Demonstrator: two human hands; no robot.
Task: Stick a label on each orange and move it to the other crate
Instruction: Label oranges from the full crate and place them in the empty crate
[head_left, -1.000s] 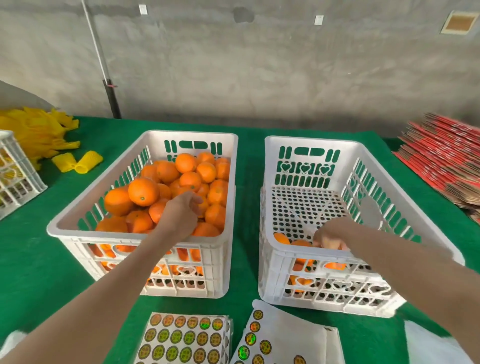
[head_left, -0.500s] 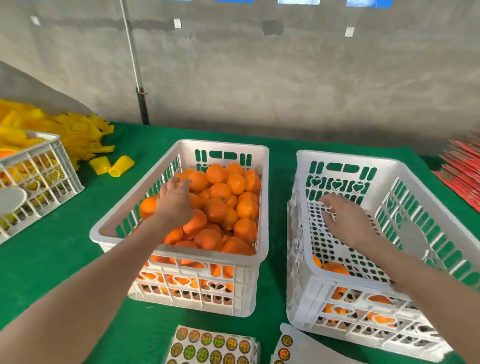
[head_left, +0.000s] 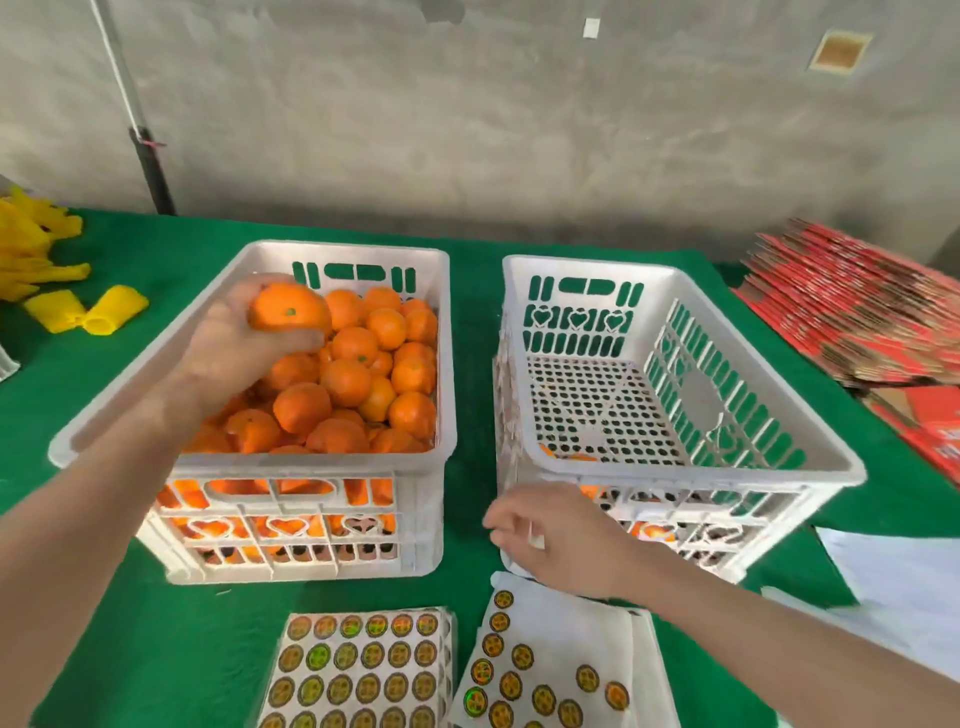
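Orange (head_left: 288, 312) held up in left hand (head_left: 234, 343), above the far left corner of the full crate (head_left: 249, 460). Grip wrapped round the fruit from below, green stem dot facing the camera.

Right hand (head_left: 556, 540) hovers in front of the other crate (head_left: 675, 475), just above the top corner of the part-used sheet (head_left: 550, 639). Grip narrow, fingers loosely curled. Cannot tell whether a label is pinched.

Step in hand, as I judge it: fetch a label and meet the orange.
- Peel by the edge so the label does not fold on itself.
- Turn a smooth patch of peel outward, away from the stem.
- Press flat with the thumb, then set the fruit down low in the other crate, not dropped.

Counts:
- Crates: two, side by side on green worktop (head_left: 470, 364).
- Oranges: one in hand; roughly two dozen showing in the full crate, more beneath; a few in the other crate, number unclear.
- Label sheets: two. Full sheet (head_left: 358, 670) runs six across; part-used one shows a dozen or so.
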